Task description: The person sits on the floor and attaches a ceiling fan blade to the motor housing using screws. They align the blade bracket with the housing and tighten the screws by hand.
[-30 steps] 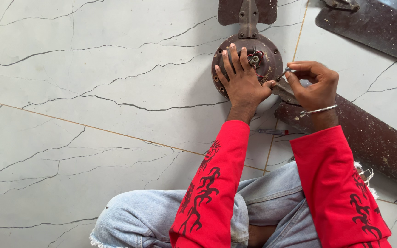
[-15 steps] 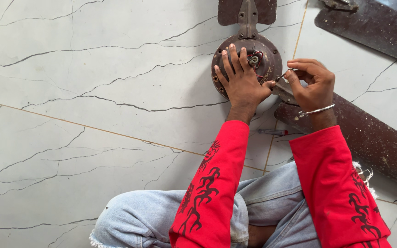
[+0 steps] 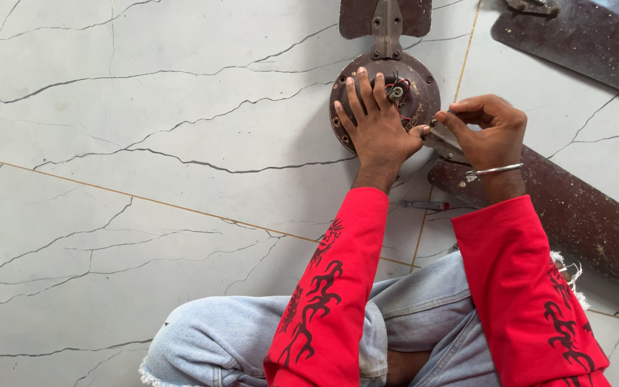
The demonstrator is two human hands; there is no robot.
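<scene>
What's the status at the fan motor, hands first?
Left hand flat on fan motor. Right hand pinching at blade bracket. Screwdriver lies between the arms.

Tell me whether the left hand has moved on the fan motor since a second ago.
No. The left hand lies flat on the round fan motor, fingers pointing toward the blade bracket as before, the same way relative to the gold floor joint.

You're indoors, likely at home, working on the floor
You sit cross-legged on pale marble-look floor tiles with dark veins, a dismantled ceiling fan motor and brown blades spread around you, no worktop
</scene>
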